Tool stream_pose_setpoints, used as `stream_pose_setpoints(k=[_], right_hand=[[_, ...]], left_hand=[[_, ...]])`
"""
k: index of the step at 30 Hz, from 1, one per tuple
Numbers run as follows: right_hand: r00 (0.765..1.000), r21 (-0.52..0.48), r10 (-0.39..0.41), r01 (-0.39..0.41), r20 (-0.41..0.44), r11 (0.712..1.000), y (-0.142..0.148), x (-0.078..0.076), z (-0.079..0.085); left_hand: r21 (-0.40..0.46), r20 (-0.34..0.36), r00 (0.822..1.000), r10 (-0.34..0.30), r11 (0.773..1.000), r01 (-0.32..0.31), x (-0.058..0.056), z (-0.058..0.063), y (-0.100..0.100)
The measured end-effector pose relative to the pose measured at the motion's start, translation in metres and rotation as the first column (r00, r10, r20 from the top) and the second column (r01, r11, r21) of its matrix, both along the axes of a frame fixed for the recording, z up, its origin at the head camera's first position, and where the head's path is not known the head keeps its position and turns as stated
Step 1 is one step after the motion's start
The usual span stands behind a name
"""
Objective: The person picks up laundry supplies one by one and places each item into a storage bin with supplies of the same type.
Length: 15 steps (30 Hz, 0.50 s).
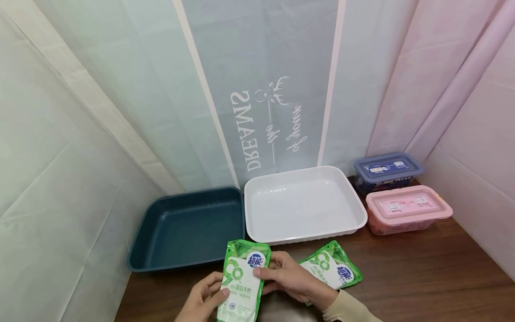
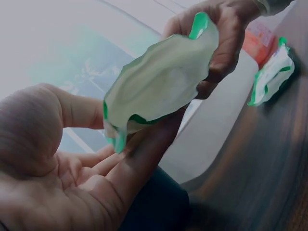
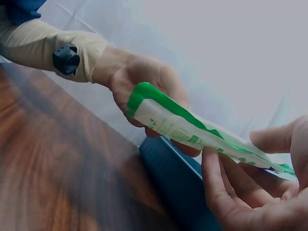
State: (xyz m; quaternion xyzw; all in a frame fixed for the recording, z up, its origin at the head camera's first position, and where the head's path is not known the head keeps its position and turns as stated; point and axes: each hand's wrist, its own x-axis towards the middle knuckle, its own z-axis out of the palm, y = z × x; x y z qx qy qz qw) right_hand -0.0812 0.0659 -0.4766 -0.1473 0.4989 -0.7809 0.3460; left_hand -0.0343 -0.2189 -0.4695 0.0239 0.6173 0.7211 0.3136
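Note:
A green and white pouch (image 1: 243, 286) with a big "90" printed on it is held up between both hands, above the table's front edge. My left hand (image 1: 205, 297) pinches its lower left side, thumb on the printed front. On the right edge, my right hand (image 1: 291, 279) grips it with the thumb across the front and fingers behind. Both wrist views show the pouch (image 2: 161, 79) gripped at its two sides. A second pouch (image 1: 335, 268) of the same kind lies on the table behind the right hand, which partly hides it.
A dark teal tray (image 1: 189, 228) stands at the left, touching or close beside a white tray (image 1: 303, 205). At the right are a pink lidded box (image 1: 408, 208) and, behind it, a blue lidded box (image 1: 388, 170). Fabric walls enclose the brown wooden table (image 1: 442, 268).

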Motion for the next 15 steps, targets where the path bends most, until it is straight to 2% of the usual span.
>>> stream_pose_setpoints(k=[8,11,15], right_hand=[[0.996,0.025,0.019,-0.017,-0.089,1.0,-0.007,-0.003,0.01],[0.992,0.042,0.024,-0.019,-0.126,0.999,-0.012,-0.006,0.014],[0.986,0.095,-0.007,0.023,-0.167,0.995,-0.02,-0.013,0.022]], left_hand=[[-0.047,-0.066,0.994,0.087,0.995,-0.091,-0.004,0.012,0.003],[-0.1,-0.107,0.984,0.143,0.983,-0.154,-0.007,0.019,0.004],[-0.163,-0.163,0.966,0.202,0.96,-0.228,-0.013,0.028,0.006]])
